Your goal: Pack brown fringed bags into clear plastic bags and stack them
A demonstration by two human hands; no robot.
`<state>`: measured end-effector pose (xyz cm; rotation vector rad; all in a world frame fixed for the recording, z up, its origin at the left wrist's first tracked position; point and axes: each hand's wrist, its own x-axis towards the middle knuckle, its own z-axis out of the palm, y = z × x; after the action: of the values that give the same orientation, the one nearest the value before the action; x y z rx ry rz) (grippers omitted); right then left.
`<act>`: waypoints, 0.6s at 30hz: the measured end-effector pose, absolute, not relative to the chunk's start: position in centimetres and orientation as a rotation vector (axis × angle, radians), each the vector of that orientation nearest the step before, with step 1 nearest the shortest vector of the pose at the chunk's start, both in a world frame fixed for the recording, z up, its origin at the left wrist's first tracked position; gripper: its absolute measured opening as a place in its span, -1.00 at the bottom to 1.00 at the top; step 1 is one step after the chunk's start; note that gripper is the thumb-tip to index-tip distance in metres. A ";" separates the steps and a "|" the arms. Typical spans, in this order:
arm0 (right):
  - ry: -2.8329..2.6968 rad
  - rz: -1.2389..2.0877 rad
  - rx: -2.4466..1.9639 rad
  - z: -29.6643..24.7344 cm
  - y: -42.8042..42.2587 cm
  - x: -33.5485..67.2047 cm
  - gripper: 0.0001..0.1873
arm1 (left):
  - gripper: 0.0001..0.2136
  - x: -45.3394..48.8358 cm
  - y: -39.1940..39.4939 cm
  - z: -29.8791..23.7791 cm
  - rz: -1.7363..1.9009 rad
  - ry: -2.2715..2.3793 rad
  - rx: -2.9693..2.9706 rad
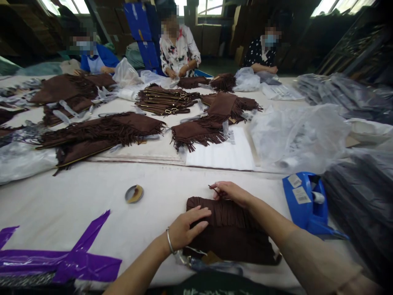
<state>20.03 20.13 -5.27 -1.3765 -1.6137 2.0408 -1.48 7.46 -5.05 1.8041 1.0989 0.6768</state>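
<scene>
A dark brown fringed bag (227,243) lies flat on the white table in front of me, its fringe strips (221,211) spread across the far half. My left hand (192,223) rests on the left side of the fringe, fingers stretched out. At the bag's far edge, my right hand (230,191) pinches a thin brown fringe strand (213,188) whose end sticks out to the left. Along the near edge are a small tan tag (211,257) and some clear plastic, partly under the bag.
A round tin (134,194) sits to the left, beyond purple tape (89,262). On the right are a blue tape dispenser (302,200) and plastic-wrapped dark goods (353,205). Brown fringed bags (135,123) lie farther back, with several people seated across the table.
</scene>
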 end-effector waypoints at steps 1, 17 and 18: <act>-1.673 1.999 -1.315 -4.4 19.1 20.2 -0.51 | -0.70 -1.9 7.3 -4.5 0.703 1.139 1.743; -2.212 1.069 -1.034 -3.9 13.5 26.0 -0.50 | -0.71 -19.0 8.8 -5.0 0.256 2.576 1.789; -2.302 1.081 -0.984 -4.7 13.2 25.3 -0.48 | -0.72 -19.2 9.0 -5.3 0.202 2.597 1.779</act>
<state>25.26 13.16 -4.66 -0.9836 -2.3018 1.0810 -19.15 8.96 -5.26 1.7792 2.5972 0.2024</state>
